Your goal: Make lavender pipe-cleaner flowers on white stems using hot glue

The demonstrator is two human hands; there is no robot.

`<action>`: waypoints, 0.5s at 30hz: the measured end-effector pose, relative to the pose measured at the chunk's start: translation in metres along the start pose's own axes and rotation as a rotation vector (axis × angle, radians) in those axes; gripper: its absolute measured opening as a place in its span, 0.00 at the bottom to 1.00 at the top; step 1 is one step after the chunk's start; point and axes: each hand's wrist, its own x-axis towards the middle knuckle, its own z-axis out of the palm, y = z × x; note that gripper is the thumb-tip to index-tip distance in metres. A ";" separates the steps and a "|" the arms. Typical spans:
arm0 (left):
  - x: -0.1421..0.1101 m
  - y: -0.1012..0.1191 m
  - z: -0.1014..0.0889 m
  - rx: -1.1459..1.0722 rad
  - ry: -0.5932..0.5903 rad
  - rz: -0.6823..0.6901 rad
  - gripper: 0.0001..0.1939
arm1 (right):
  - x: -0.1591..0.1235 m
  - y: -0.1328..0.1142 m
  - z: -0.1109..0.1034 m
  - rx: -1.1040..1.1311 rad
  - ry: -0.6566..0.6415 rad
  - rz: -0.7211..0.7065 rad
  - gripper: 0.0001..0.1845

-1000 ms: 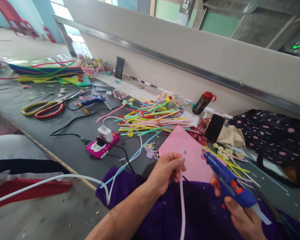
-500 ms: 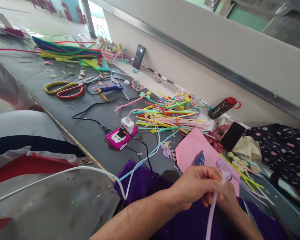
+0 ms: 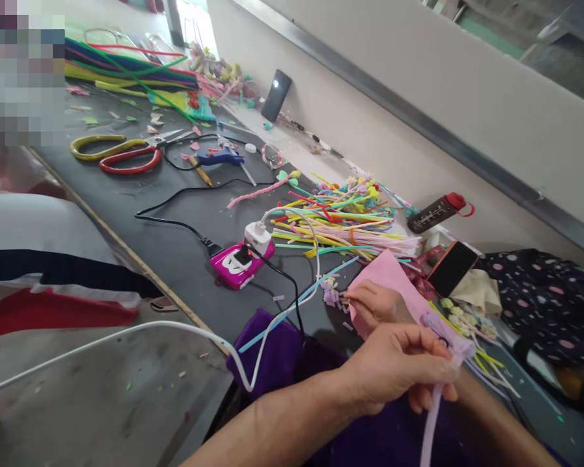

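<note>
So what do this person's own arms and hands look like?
The left hand and right hand are ungloved. No sleeve shows on either forearm. The left wrist shows no watch or band; the right wrist is partly hidden.

No word, number or brand can be read. The bottle (image 3: pixel 431 215) on the far right bears white scale-like marks, too small to make out; any print on the pink socket block (image 3: pixel 234 267) is illegible.
</note>
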 end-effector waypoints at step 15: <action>-0.006 0.006 0.000 -0.037 0.036 0.063 0.06 | 0.022 0.002 0.021 -0.219 -0.077 -0.067 0.06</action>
